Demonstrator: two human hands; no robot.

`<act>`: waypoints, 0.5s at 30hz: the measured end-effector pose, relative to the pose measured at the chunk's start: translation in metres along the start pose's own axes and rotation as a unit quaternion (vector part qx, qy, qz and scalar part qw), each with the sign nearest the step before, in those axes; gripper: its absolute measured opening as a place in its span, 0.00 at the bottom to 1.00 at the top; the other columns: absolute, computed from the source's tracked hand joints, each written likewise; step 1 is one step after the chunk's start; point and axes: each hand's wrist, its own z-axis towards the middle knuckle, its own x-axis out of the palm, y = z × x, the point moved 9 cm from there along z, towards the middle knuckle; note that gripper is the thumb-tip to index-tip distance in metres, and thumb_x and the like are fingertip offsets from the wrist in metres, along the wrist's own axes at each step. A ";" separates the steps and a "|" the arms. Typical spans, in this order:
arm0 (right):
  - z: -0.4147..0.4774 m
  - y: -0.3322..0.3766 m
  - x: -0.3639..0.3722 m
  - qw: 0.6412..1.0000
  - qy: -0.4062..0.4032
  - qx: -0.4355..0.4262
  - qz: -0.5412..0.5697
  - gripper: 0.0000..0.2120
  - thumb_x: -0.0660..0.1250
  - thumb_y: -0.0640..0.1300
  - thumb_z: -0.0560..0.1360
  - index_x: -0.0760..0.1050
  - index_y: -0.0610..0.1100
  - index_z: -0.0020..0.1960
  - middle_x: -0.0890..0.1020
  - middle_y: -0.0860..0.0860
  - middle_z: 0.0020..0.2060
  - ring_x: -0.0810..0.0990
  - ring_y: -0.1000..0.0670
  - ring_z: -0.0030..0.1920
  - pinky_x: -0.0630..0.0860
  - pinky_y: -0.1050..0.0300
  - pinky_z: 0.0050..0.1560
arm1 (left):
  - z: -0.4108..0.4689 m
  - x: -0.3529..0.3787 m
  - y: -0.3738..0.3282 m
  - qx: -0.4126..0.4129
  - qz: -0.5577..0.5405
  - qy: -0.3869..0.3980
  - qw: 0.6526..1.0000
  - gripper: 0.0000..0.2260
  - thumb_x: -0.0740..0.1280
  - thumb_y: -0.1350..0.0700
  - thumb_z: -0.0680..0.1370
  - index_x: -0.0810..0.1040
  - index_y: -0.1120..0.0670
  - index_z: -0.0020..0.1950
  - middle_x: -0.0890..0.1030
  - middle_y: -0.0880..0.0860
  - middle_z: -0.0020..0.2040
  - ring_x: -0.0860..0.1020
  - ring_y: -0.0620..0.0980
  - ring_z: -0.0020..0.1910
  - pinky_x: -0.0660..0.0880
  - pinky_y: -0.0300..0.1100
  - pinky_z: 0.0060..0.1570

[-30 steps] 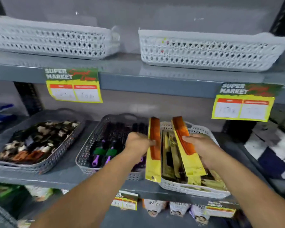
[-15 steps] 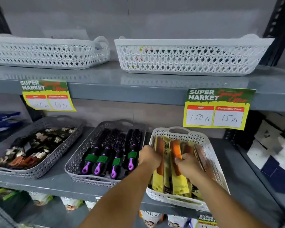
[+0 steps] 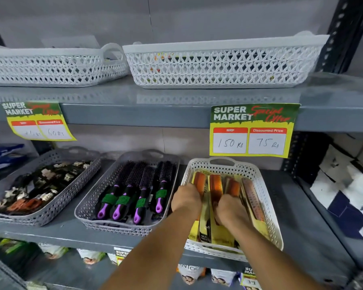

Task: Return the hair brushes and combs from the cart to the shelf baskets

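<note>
Head camera, looking down at a grey metal shelf: both hands work inside a white lattice basket (image 3: 266, 197) at the shelf's front right, its near rim overhanging the shelf lip. The left hand (image 3: 186, 198) is curled closed at the basket's left wall, gripping the outermost yellow-carded comb pack (image 3: 199, 182); the right hand (image 3: 228, 210) is closed around packs near the middle, fingers hidden among the cards. Orange combs in yellow sleeves (image 3: 215, 185) stand on edge in a tight row, filling the basket from wall to wall, with a little room left along the far handle end. Just beside it on the left, nearly touching, a grey basket (image 3: 86, 208) holds four purple-and-black round brushes (image 3: 143, 191) lying parallel, handles toward the camera. Farther left, a second grey basket (image 3: 57, 208) carries hair clips. A yellow price tag (image 3: 252, 130) hangs from the upper shelf edge directly above the combs, and two white baskets (image 3: 218, 65) sit above. Bare shelf lies to the right of the comb basket.
</note>
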 end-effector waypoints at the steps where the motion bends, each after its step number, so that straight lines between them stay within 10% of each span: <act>1: -0.001 -0.005 0.001 0.997 0.002 0.037 0.061 0.16 0.52 0.47 0.77 0.76 0.43 0.52 0.82 0.45 0.42 0.80 0.46 0.39 0.75 0.52 0.39 | -0.001 0.000 -0.002 0.008 0.016 -0.001 1.000 0.15 0.56 0.66 0.76 0.76 0.62 0.59 0.80 0.61 0.57 0.79 0.60 0.55 0.76 0.51 0.50; 6: -0.009 -0.015 0.000 0.980 -0.014 0.111 0.167 0.21 0.49 0.50 0.75 0.75 0.43 0.58 0.82 0.45 0.40 0.79 0.46 0.36 0.71 0.54 0.34 | -0.005 -0.001 -0.008 0.044 0.087 0.000 0.995 0.14 0.58 0.67 0.76 0.76 0.61 0.60 0.80 0.61 0.57 0.80 0.59 0.54 0.78 0.51 0.48; 15: -0.010 0.016 -0.005 0.990 -0.044 -0.057 -0.120 0.08 0.64 0.42 0.76 0.78 0.42 0.53 0.76 0.43 0.54 0.79 0.46 0.45 0.79 0.51 0.47 | -0.012 -0.008 -0.011 0.074 0.147 -0.008 0.986 0.14 0.59 0.67 0.76 0.76 0.59 0.59 0.80 0.59 0.56 0.80 0.58 0.54 0.78 0.51 0.48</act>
